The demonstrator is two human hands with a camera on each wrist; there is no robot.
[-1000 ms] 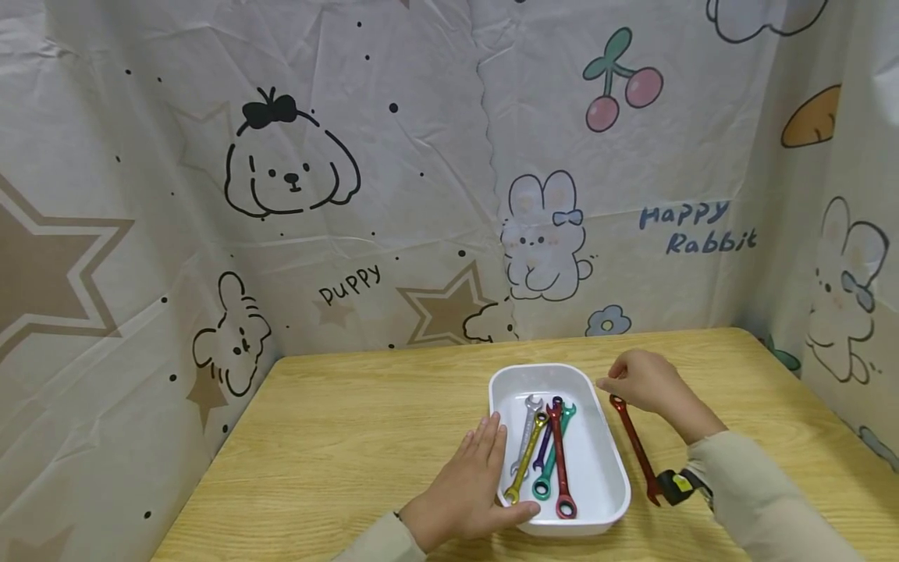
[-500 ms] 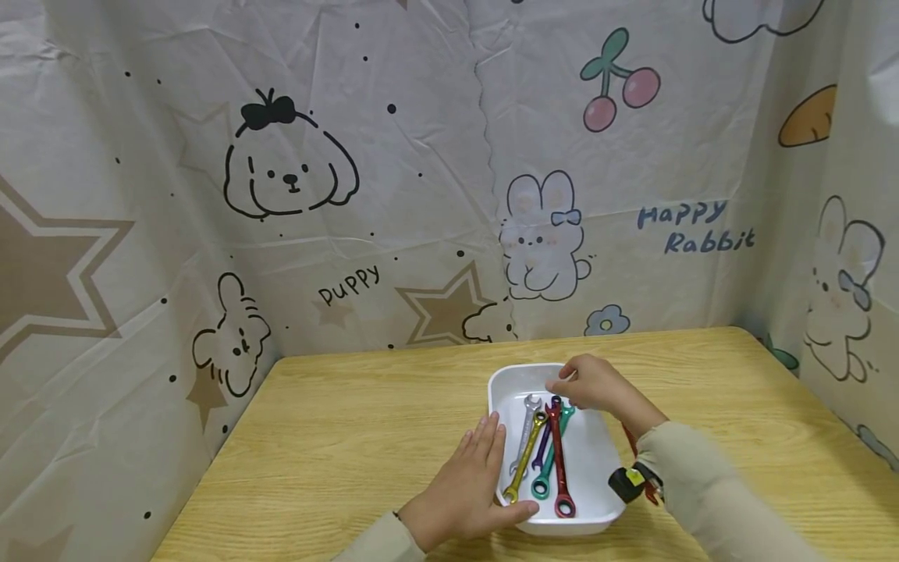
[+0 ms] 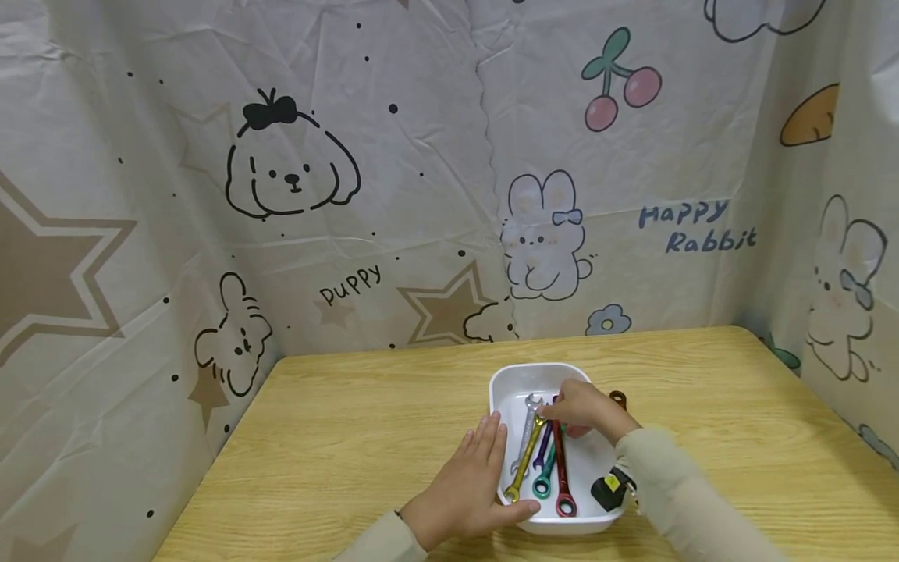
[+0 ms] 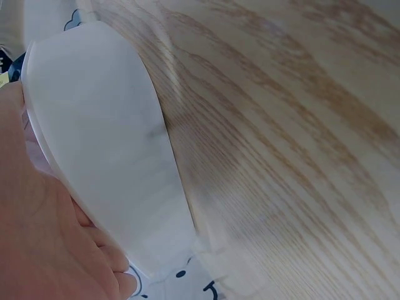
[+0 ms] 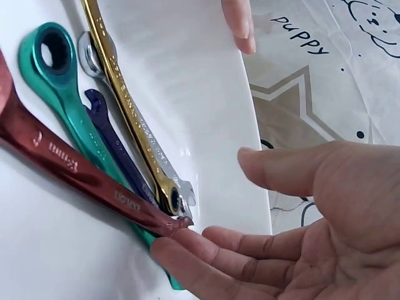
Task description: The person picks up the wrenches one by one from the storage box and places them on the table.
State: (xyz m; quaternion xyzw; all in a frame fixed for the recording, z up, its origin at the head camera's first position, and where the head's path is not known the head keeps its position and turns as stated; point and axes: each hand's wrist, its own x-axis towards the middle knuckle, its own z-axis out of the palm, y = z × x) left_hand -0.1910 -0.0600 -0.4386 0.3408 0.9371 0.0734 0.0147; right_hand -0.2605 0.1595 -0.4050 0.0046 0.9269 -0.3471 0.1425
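Note:
A white tray holds several combination wrenches: a red wrench, a green wrench, a purple wrench, a yellow wrench and a silver wrench. My left hand rests against the tray's near left corner, fingers straight along the side, thumb on the front rim. Inside the tray, my right hand is over the wrenches' far ends. In the right wrist view its fingers touch the red wrench's open end, with the thumb held apart from it.
Right of the tray a second wrench lies on the wooden table, mostly hidden behind my right forearm. A black wrist device hangs over the tray's right side. A printed cloth surrounds the table.
My right hand has moved left, from beside the wrench on the table, over the tray's rim and down among the wrenches. The left hand and tray have stayed in place.

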